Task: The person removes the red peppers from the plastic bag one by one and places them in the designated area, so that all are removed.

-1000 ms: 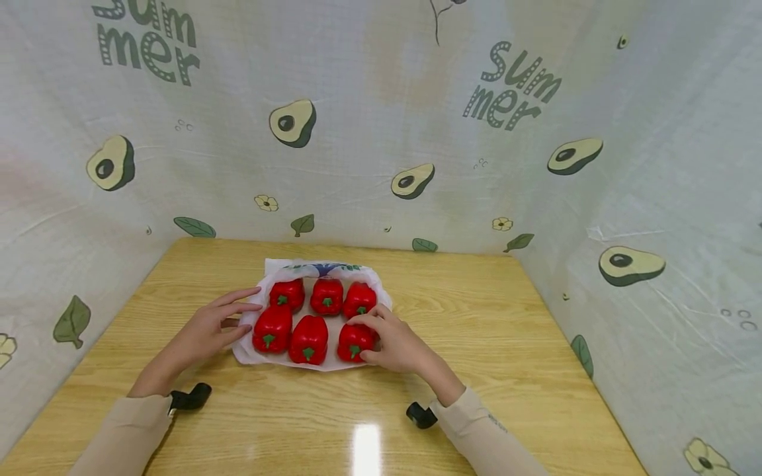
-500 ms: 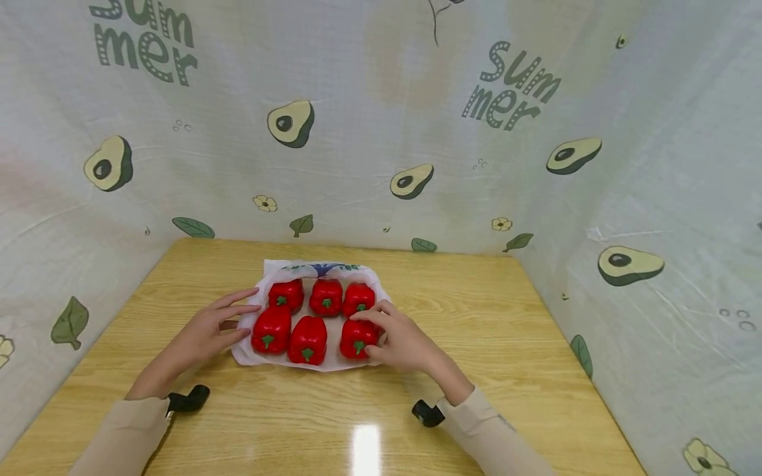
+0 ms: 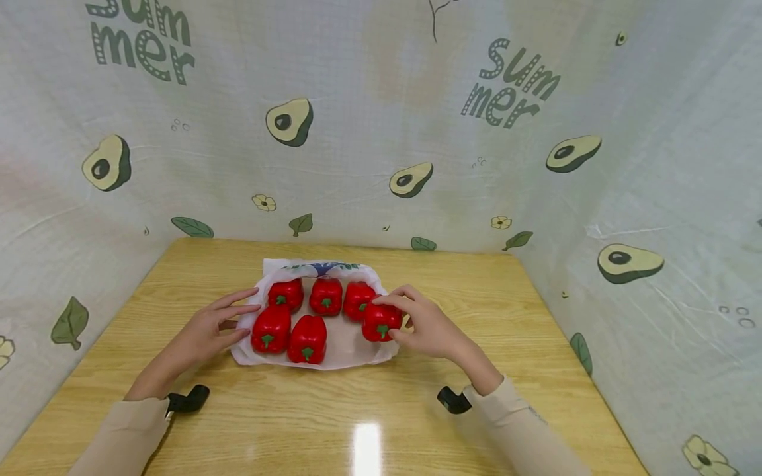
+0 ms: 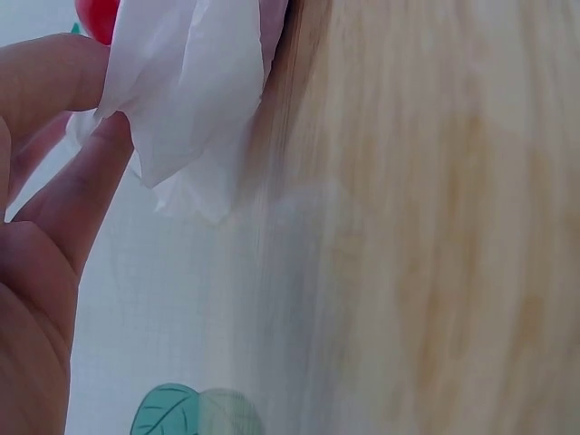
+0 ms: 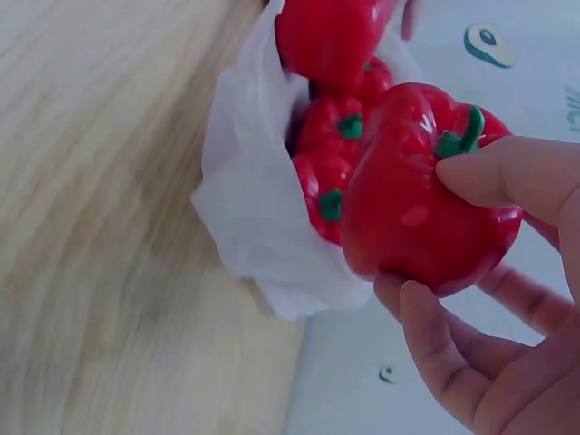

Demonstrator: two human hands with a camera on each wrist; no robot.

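Right hand (image 3: 431, 327): gripping one red pepper (image 3: 375, 322), its thumb pressing close by the green stem and its other fingers curling around below
Held pepper: hanging at the right side of the white bag (image 3: 347, 340), partly covering the back-right pepper from the head view
Left hand (image 3: 205, 334): pinching the bag's left edge between thumb and fingers
Other peppers (image 3: 307, 340): sitting inside, three behind, two in front
Bag: lying on the wooden table (image 3: 297, 416), a blue-green print showing along its far edge
Backdrop (image 3: 357, 112): hanging around the table, showing avocados
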